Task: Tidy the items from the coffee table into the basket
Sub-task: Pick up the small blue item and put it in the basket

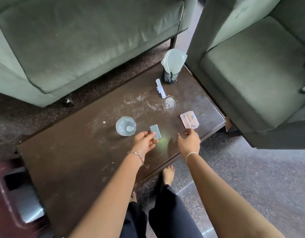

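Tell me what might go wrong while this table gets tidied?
The left hand pinches a small grey packet right beside the glass; a careless move could tip it over. The pink case lies close to the edge of the table, so the right hand, reaching toward it, might nudge it off.

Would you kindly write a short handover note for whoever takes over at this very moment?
Left hand: pinches the small grey packet, close beside the glass.
Right hand: empty, fingers loosely curled, just short of the pink box.
On the coffee table: glass, pink box, white strip, black mesh cup.
Done: nothing visibly put away.
Left: all five items.
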